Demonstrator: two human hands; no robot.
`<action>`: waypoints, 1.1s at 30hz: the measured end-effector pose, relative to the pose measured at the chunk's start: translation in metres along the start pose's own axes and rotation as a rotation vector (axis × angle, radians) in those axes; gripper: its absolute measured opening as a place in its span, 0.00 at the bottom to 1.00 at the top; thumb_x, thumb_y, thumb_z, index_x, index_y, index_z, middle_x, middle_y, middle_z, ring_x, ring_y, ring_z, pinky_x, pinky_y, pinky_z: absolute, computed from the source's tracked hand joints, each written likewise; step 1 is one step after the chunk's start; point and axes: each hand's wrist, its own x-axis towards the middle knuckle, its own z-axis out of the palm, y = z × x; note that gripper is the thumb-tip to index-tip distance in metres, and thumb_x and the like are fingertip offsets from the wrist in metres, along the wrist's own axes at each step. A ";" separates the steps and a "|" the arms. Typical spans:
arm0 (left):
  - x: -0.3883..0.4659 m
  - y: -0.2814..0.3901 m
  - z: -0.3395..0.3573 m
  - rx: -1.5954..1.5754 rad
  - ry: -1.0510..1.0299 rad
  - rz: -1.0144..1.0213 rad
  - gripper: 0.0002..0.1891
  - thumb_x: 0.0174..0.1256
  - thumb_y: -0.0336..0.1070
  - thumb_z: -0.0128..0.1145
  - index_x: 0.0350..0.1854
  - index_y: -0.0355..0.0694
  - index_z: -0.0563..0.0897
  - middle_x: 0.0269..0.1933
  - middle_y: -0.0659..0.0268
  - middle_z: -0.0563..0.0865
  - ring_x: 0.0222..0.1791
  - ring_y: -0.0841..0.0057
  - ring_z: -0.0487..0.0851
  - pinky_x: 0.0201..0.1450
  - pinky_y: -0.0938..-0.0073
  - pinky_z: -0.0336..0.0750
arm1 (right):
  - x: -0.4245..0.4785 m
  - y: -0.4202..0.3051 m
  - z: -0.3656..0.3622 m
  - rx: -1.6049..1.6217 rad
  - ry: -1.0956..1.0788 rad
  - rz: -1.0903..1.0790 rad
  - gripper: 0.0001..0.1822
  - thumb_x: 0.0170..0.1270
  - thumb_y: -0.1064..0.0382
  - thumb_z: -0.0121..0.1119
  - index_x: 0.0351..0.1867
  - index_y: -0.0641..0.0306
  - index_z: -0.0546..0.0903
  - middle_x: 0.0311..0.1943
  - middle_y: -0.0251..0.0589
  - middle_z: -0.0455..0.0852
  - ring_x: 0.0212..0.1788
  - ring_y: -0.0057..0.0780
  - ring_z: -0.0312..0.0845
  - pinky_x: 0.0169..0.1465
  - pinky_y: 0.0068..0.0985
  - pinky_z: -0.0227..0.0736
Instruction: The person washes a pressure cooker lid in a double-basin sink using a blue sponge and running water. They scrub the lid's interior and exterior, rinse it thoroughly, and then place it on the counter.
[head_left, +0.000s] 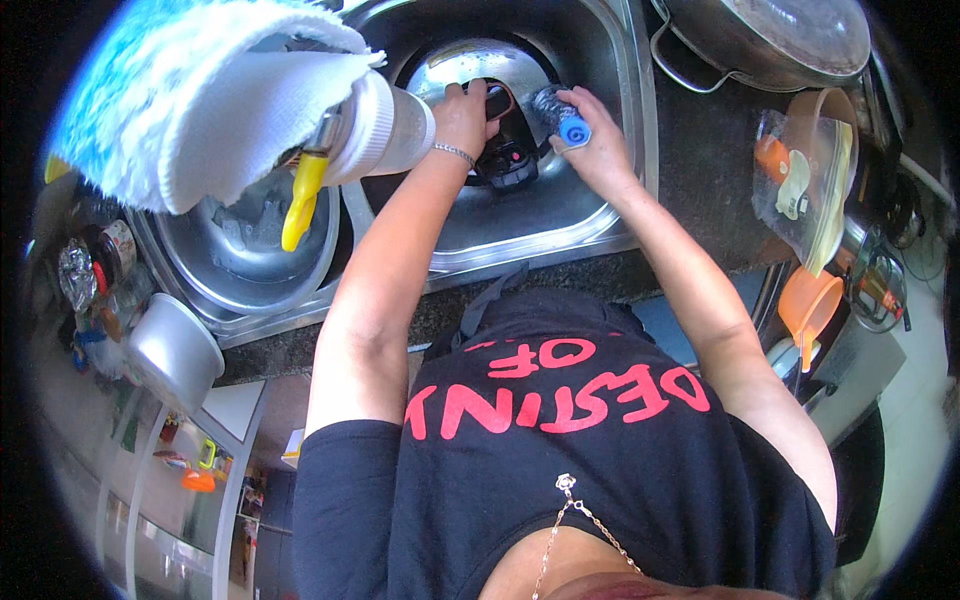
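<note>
My left hand, with a bracelet at its wrist, holds the black handle of a shiny steel vessel in the right-hand sink basin. The vessel looks like an electric kettle. A black fitting with a red spot lies below that handle, close to the wrist. My right hand is closed around a scrubbing tool with a round blue end. The tool's dark, rough-textured part is against or very near the vessel; contact is unclear.
A tap with a yellow lever and a white-collared attachment hangs before the sink, under a fluffy blue-white cloth. Left is a steel bowl and a pot. Right are a large pot, plastic bag and orange cup.
</note>
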 end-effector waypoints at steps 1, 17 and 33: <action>-0.003 0.001 0.001 -0.023 0.029 -0.038 0.26 0.49 0.45 0.66 0.51 0.47 0.73 0.46 0.53 0.77 0.37 0.57 0.83 0.36 0.59 0.79 | -0.004 0.001 0.004 -0.010 0.009 0.005 0.32 0.49 0.69 0.66 0.58 0.53 0.70 0.62 0.50 0.66 0.65 0.45 0.62 0.65 0.32 0.60; -0.043 -0.038 0.046 0.008 0.029 -0.091 0.56 0.41 0.50 0.71 0.70 0.39 0.47 0.70 0.42 0.47 0.62 0.40 0.64 0.62 0.60 0.67 | 0.097 0.001 0.038 0.121 0.180 -0.180 0.27 0.48 0.58 0.67 0.52 0.60 0.75 0.47 0.50 0.79 0.50 0.45 0.76 0.54 0.31 0.71; -0.047 -0.031 0.047 0.047 0.007 -0.105 0.57 0.40 0.52 0.71 0.70 0.34 0.48 0.69 0.38 0.47 0.62 0.39 0.63 0.62 0.62 0.67 | 0.118 -0.039 0.053 -0.194 0.015 -0.170 0.24 0.49 0.51 0.66 0.49 0.55 0.78 0.40 0.50 0.83 0.44 0.46 0.80 0.49 0.35 0.74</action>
